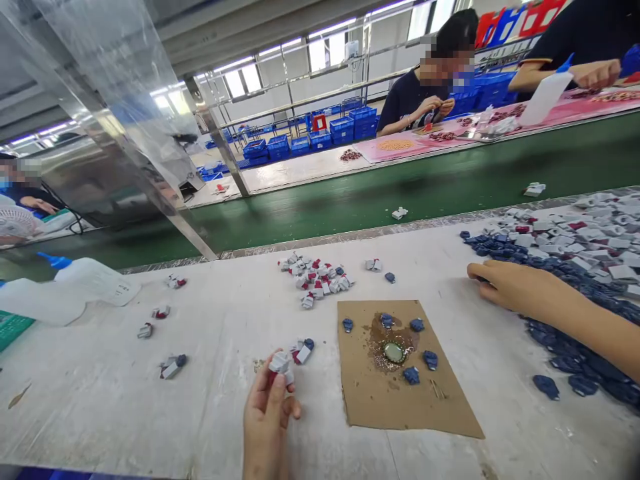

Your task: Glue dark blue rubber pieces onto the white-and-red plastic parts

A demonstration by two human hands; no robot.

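Holding a grey-red piece (281,365), the left hand (269,415) clears the cardboard edge (345,373).

At bottom centre, the left hand (273,400) grips a grey-and-red piece (281,366); right of it, 5 blue pieces (411,376) dot a cardboard sheet (375,408).

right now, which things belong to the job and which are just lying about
In use:
grey and red piece in left hand
dark blue pieces by right hand
cardboard with round dish

Likely just lying about:
white bottles
brown scrap
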